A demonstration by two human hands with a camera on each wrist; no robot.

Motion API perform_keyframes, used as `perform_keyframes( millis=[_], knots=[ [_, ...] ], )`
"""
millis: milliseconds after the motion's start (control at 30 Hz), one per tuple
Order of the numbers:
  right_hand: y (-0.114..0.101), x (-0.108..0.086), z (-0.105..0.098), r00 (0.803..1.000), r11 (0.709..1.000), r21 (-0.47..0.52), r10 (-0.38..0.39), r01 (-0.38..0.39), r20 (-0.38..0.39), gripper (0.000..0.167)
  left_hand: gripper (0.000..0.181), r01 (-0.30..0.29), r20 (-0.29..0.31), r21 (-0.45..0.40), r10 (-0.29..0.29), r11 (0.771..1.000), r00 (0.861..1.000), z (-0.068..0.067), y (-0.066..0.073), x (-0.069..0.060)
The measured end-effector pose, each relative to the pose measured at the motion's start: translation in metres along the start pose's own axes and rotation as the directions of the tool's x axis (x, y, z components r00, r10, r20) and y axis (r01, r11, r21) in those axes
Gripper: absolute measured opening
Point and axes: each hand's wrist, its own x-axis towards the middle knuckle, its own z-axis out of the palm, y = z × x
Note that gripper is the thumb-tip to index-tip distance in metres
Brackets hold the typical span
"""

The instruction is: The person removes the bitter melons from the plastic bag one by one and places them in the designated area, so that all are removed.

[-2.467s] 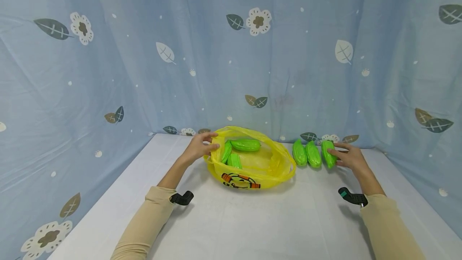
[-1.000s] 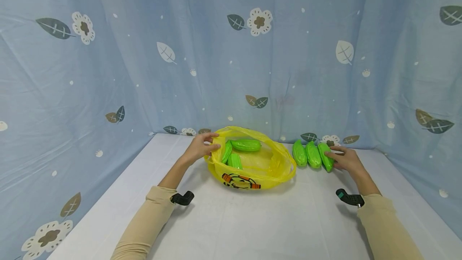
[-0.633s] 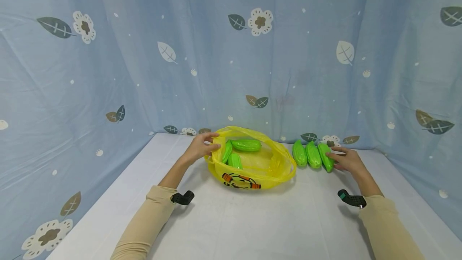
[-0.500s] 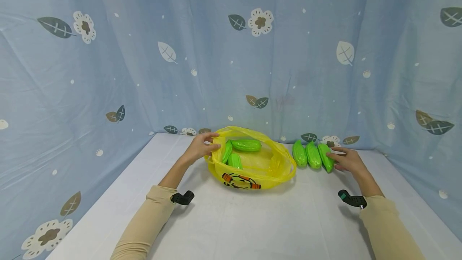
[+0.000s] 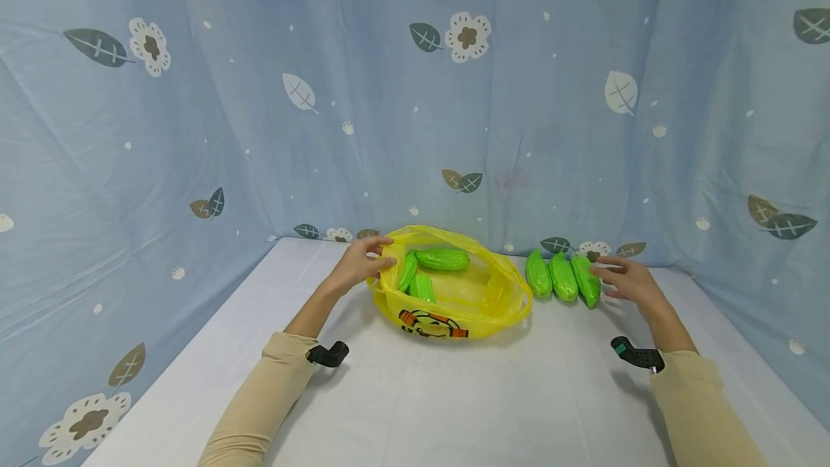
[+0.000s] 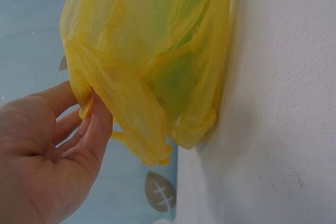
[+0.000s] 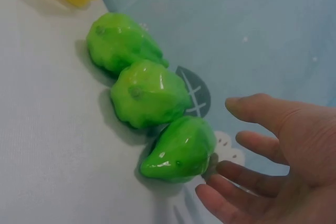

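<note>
1. the fingers of the left hand (image 5: 357,265) are pinching a thin yellow plastic bag (image 5: 499,321); three oblong glossy green gourds (image 5: 442,259) are lying inside.
2. three matching gourds (image 5: 563,279) are lying rightward on the white counter (image 5: 480,402), probably light, slippery, best gripped mid-body.
3. the right hand (image 5: 632,282) is holding its fingers loosely spread, released, beside the rightmost, sitting farther off than half a second ago.

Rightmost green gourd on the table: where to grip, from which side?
I'd grip the rightmost gourd around its thick midsection, from the right: it's elongated with tapered ends, the middle gourd crowds its left, and its right side faces the right hand.
</note>
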Motion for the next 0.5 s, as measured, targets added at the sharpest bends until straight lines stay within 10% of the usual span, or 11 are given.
perform_keyframes(
  millis=[500],
  knots=[
    [0.071, 0.073, 0.003, 0.99, 0.996, -0.046, -0.087, 0.082, -0.108, 0.094, 0.052, 0.014, -0.005, -0.005, -0.014, 1.0, 1.0, 0.0, 0.0, 0.0]
  ],
)
